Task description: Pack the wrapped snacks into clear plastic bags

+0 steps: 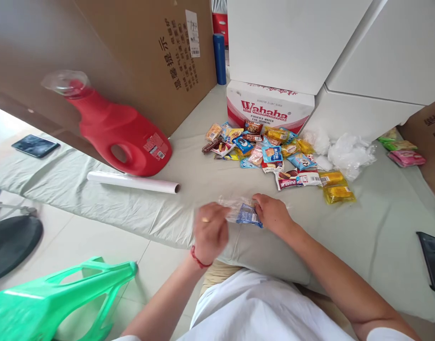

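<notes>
My left hand [211,233], slightly blurred, is closed on the left end of a clear plastic bag [231,203]. A red cord bracelet circles that wrist. Inside or under the clear plastic lies a blue snack packet [249,215]; which of these, I cannot tell. My right hand [275,216] grips the right end, thumb and fingers closed at the packet's edge. Just beyond my hands, a pile of wrapped snacks [272,154] spreads over the pale green sheet [203,166]. Yellow-wrapped snacks [338,193] sit at its right end.
A Wahaha water carton [270,108] stands behind the pile. Crumpled clear bags [350,154] lie to its right. On the left are a red jug [127,132], a white roll [132,182] and a phone [36,145]. A green stool [61,296] lies on the floor; another phone [432,260] rests far right.
</notes>
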Available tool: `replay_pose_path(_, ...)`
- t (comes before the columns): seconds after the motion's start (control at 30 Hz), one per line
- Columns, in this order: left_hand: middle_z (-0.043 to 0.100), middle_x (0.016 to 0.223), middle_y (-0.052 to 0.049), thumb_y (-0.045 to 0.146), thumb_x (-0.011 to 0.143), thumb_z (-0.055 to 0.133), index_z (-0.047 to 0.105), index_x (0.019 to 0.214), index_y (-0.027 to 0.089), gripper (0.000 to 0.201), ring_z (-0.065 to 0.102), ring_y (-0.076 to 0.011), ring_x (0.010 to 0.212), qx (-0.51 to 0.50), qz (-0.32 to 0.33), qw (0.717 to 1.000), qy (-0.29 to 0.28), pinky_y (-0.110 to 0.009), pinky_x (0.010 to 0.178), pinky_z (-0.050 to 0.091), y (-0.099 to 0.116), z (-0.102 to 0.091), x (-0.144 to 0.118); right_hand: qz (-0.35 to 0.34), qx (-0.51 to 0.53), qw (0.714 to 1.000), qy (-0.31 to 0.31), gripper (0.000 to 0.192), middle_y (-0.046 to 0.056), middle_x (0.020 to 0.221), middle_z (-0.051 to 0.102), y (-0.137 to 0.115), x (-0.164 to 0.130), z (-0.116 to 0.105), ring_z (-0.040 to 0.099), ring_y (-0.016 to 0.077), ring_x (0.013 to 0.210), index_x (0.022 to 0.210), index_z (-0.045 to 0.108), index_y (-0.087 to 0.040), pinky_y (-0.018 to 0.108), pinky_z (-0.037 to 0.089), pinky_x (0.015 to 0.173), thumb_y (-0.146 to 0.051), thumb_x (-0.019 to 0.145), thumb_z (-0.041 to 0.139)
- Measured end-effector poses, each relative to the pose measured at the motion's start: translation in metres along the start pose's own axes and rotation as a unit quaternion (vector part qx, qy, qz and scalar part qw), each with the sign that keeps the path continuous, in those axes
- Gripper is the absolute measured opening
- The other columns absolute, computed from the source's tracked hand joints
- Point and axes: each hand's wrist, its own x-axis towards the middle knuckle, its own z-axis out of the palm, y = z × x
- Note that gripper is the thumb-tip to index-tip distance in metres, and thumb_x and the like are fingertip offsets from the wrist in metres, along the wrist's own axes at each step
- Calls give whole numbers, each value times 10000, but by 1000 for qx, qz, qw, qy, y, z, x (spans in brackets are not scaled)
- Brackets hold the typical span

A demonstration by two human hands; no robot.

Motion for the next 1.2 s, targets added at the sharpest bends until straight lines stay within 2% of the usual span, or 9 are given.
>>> replay_pose_path(0.13, 749, 1175, -63, 96, 931, 544, 698, 1201, 240, 343, 603, -256, 1099, 33, 27, 985, -168, -398, 869, 453, 21, 21, -13, -18, 6, 1000, 1, 333, 64, 1249, 724, 3, 0, -2, 698, 208, 1040, 1345, 574, -241, 273, 444, 773, -278, 1041, 442)
replay_pose_path(0.33, 741, 1173, -77, 162, 947, 589, 726, 1230, 284, 337, 553, -286, 1060, 128, -27, 977, -168, -416, 839, 392, 14, 37, -35, 71, -59, 989, 113, 327, 107, 1186, 702, 25, -7, -23, 645, 254, 1047, 1277, 658, -209, 304, 471, 749, -223, 1011, 469)
replay_pose_path(0.43, 723, 1160, -88, 168, 948, 582, 732, 1232, 321, 356, 552, -283, 1051, 133, -38, 976, -170, -416, 850, 388, 17, 36, -37, 24, -46, 976, 214, 332, 131, 1201, 679, 17, -21, -32, 590, 280, 1141, 1229, 705, -204, 353, 497, 881, -203, 1013, 452)
replay_pose_path(0.57, 707, 1154, -94, 178, 937, 565, 748, 1192, 340, 353, 555, -294, 1058, 110, -58, 973, -193, -435, 874, 419, 15, 35, -34, -146, 46, 979, 132, 368, 106, 1354, 645, -5, -36, -19, 629, 237, 1134, 1312, 689, -261, 370, 521, 989, -233, 1038, 446)
replay_pose_path(0.67, 660, 1254, -134, 206, 937, 535, 701, 1281, 290, 391, 549, -329, 1151, 103, -135, 967, -190, -501, 950, 450, 7, 33, -31, -187, 82, 977, 64, 370, 99, 1381, 647, -6, -35, 5, 650, 236, 1116, 1316, 694, -271, 406, 555, 975, -223, 1044, 449)
replay_pose_path(0.8, 488, 1492, -257, 302, 911, 588, 611, 1358, 125, 482, 318, -463, 1470, 146, -229, 945, -180, -689, 1128, 316, -4, 30, -26, -195, 158, 961, 114, 354, 109, 1370, 660, 9, -31, 28, 636, 244, 1194, 1295, 717, -263, 438, 541, 1028, -250, 1054, 458)
replay_pose_path(0.93, 460, 1561, -178, 256, 827, 662, 711, 950, 183, 152, 187, -469, 1548, 92, -220, 950, -200, -710, 1189, 215, -9, 26, -16, -193, 208, 950, 135, 334, 106, 1341, 675, 15, -32, 32, 647, 232, 1177, 1273, 726, -263, 433, 541, 1021, -264, 1048, 481)
replay_pose_path(1.07, 742, 998, -90, 235, 824, 591, 631, 775, 207, 69, 667, -294, 1112, -69, -299, 927, -218, -460, 987, 512, -11, 18, 1, -169, 250, 944, 132, 321, 107, 1286, 694, 8, -32, 31, 634, 236, 1178, 1307, 672, -224, 440, 513, 1046, -255, 1021, 531)
replay_pose_path(1.2, 630, 626, 22, 357, 833, 617, 617, 728, 221, 172, 591, -156, 613, -178, -397, 867, -243, -273, 614, 467, 8, 13, 17, -133, 278, 944, 121, 301, 100, 1198, 707, 2, -32, 29, 631, 237, 1114, 1272, 637, -204, 407, 508, 997, -242, 983, 562)
